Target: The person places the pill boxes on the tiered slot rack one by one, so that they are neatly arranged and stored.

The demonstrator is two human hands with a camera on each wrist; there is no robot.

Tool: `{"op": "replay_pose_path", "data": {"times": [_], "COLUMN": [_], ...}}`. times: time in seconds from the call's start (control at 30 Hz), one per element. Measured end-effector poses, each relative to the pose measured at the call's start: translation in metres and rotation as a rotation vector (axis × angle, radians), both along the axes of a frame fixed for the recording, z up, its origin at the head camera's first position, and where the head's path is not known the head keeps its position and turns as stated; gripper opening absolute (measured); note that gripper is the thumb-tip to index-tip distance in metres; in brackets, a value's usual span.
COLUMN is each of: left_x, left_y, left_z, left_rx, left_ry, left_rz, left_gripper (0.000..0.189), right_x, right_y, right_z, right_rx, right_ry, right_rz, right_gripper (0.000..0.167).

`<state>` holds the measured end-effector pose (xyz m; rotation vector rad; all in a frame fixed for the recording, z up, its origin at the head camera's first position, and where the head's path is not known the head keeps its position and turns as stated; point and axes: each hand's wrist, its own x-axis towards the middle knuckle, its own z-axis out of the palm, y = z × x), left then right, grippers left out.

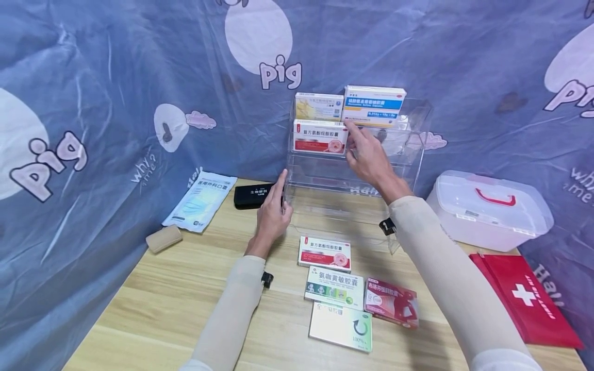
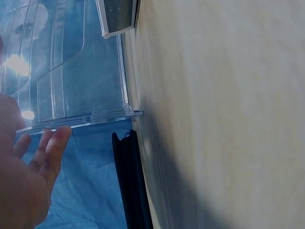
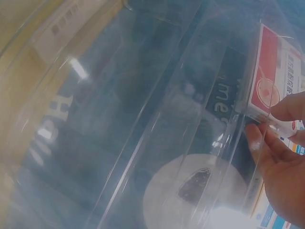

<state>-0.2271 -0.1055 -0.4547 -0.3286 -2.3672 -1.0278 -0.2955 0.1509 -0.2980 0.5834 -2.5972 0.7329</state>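
A clear stepped display rack stands against the blue cloth. On its second step is a red-and-white medicine box; the right hand pinches that box's right end, and the right wrist view shows thumb and fingers at the end of the box. Behind it, a yellow-and-white medicine box and a blue-and-white medicine box stand on the top step. The left hand rests against the rack's left side, fingers extended; in the left wrist view its fingertips touch the rack's clear edge.
Before the rack lie another red-and-white box, a green-and-white box, a pale green box and a dark red box. Left are a mask packet and black case; right, a lidded bin and red pouch.
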Motion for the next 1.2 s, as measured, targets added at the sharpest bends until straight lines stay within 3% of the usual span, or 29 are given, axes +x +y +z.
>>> {"op": "replay_pose_path", "data": {"times": [0.33,0.47,0.6,0.87,1.2], "left_x": [0.000,0.000,0.000,-0.001,0.001], "left_y": [0.000,0.000,0.000,0.001,0.002], "left_z": [-0.001,0.000,0.000,0.002,0.001], "left_rx": [-0.001,0.003,0.004,0.002,0.006], "left_ry": [0.007,-0.001,0.005,0.024,-0.006], "left_rz": [0.004,0.001,-0.004,-0.001,0.001], "left_gripper": [0.095,0.095,0.094,0.094,0.095], "right_x": [0.005,0.014,0.028,0.064,0.101], "right_y": [0.006,0.011,0.018,0.035,0.054], "right_z": [-0.003,-0.005,-0.006,-0.003,-0.038], "right_rx": [-0.023,-0.058,-0.067,-0.079,-0.068], "right_ry": [-0.026,0.024,0.086,0.127,0.163], "right_rz": [0.003,-0.010,-0.006,0.008,0.034], "right_gripper": [0.081,0.079,0.072,0.061,0.039]}}
